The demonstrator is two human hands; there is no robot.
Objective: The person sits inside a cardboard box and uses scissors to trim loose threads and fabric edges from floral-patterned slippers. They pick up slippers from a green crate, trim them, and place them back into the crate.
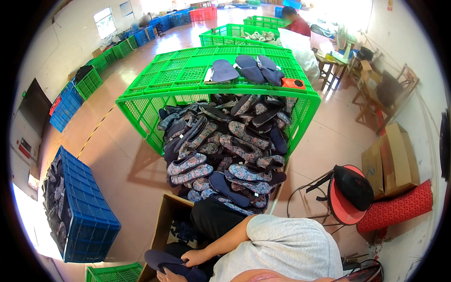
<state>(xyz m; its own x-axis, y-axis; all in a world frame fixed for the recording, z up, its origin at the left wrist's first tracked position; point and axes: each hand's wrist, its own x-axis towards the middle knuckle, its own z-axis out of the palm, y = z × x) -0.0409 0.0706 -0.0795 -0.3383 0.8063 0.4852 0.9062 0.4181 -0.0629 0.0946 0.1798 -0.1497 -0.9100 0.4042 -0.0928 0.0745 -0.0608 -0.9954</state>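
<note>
At the bottom of the head view, a dark navy slipper (159,258) is between my two hands. My right hand (196,257) grips its upper edge, fingers closed. My left hand (170,276), cut partly by the lower rim, holds it from below. Just beyond them stands an open cardboard box (162,221) with dark items inside. A heap of floral slippers with navy soles (239,148) spills from a green plastic crate (213,94) tipped on its side. On top of that crate lie a navy slipper (224,70) and a pair of navy slippers (257,68).
A blue crate (89,211) full of dark pieces stands at left, a green crate (115,272) below it. At right are a red stool (345,207) with a black bag, cardboard cartons (390,160) and a red roll (399,207). A person in red (298,26) is farther back.
</note>
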